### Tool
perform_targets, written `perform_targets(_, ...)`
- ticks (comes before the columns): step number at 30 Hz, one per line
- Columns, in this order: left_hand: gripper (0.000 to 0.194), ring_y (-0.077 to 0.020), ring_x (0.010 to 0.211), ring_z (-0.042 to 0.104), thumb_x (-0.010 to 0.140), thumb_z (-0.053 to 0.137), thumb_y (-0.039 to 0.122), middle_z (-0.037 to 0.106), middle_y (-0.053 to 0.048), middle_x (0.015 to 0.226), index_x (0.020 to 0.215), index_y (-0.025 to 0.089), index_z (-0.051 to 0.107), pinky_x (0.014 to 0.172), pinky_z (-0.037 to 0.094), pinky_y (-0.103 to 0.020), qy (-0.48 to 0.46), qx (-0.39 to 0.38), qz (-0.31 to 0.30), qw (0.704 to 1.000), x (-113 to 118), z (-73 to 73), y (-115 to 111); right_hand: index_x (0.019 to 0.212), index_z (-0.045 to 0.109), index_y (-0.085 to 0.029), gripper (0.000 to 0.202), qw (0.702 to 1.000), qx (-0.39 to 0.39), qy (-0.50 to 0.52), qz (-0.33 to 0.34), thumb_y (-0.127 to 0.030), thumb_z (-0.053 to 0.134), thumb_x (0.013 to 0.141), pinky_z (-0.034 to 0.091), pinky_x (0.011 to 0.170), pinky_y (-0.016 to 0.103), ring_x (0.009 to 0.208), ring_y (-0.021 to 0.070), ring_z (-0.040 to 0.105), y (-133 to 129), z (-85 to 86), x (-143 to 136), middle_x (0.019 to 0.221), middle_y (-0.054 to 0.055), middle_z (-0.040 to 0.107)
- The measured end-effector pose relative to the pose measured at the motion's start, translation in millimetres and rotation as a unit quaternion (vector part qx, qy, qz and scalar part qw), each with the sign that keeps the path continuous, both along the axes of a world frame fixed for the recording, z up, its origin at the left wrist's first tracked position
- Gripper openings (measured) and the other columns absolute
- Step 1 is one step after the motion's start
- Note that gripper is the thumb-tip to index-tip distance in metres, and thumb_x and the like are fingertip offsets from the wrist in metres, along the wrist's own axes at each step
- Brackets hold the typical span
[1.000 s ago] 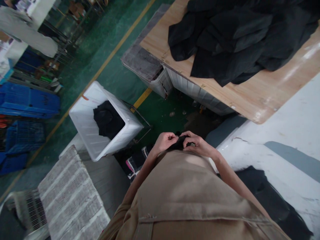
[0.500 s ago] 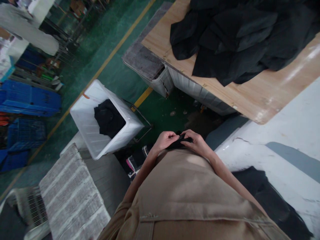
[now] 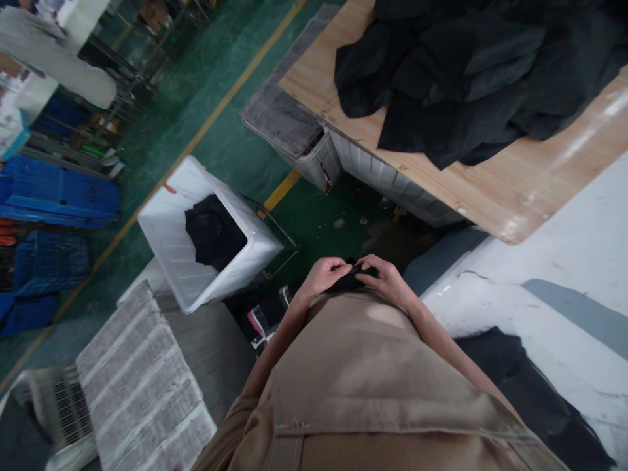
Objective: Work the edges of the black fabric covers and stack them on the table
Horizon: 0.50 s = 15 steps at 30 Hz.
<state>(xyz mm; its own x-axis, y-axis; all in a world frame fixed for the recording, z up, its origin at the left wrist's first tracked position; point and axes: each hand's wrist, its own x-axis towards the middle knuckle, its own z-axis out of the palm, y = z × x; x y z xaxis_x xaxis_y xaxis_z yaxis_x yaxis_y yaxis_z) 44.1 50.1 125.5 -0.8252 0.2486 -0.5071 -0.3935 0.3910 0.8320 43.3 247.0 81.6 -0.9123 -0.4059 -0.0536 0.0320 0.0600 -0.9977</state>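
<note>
Close in front of my body, both hands pinch a piece of black fabric (image 3: 347, 282). My left hand (image 3: 324, 273) grips it from the left, thumb and fingers pressed together. Just beside it, my right hand (image 3: 379, 271) has its fingers curled round the fabric from the right. The hands almost touch. My brown shirt front hides the lower part of the fabric, so its shape does not show. A heap of black cloth pieces (image 3: 456, 85) lies on the wooden table (image 3: 490, 203) ahead to the right.
A white bin (image 3: 167, 261) with black cloth inside stands on the left. More black cloth (image 3: 524, 386) rests on the white surface (image 3: 490, 281) at my right. A grey-and-white covered surface (image 3: 142, 386) is at lower left. Blue crates (image 3: 59, 193) stand across the green floor.
</note>
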Motion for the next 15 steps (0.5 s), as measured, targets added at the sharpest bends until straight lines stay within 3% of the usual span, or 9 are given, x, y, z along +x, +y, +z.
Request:
perform_targets(4, 0.048, -0.0129, 0.067, 0.054, 0.09, 0.048, 0.052, 0.065, -0.003, 0.073, 0.078, 0.011, 0.07, 0.065, 0.04, -0.024, 0.024, 0.008, 0.013, 1.0, -1.1, 5.2, 0.7, 0.075, 0.056, -0.021, 0.015, 1.0, 0.0, -0.01, -0.002, -0.028, 0.069, 0.08, 0.046, 0.081, 0.035, 0.091, 0.0219, 0.062, -0.4, 0.3, -0.7, 0.095, 0.005, 0.067)
perform_targets(9, 0.06, -0.0113, 0.057, 0.048, 0.094, 0.036, 0.058, 0.063, -0.004, 0.066, 0.08, 0.011, 0.072, 0.057, 0.037, -0.025, 0.019, -0.005, 0.017, 1.0, 0.0, 10.5, -0.2, 0.072, 0.055, -0.022, 0.017, 1.0, -0.009, -0.021, -0.014, -0.028, 0.07, 0.078, 0.046, 0.081, 0.035, 0.089, 0.022, 0.062, -0.1, 0.0, -1.5, 0.091, 0.005, 0.068)
perform_targets(15, 0.055, -0.0131, 0.067, 0.054, 0.091, 0.043, 0.059, 0.065, -0.005, 0.076, 0.085, 0.011, 0.07, 0.062, 0.04, -0.023, 0.058, 0.017, -0.016, 0.998, 4.2, 8.7, -6.7, 0.071, 0.055, -0.021, 0.018, 0.999, -0.011, -0.041, -0.029, -0.029, 0.07, 0.078, 0.045, 0.08, 0.034, 0.089, 0.0213, 0.062, 2.7, -2.0, -2.7, 0.09, 0.004, 0.068)
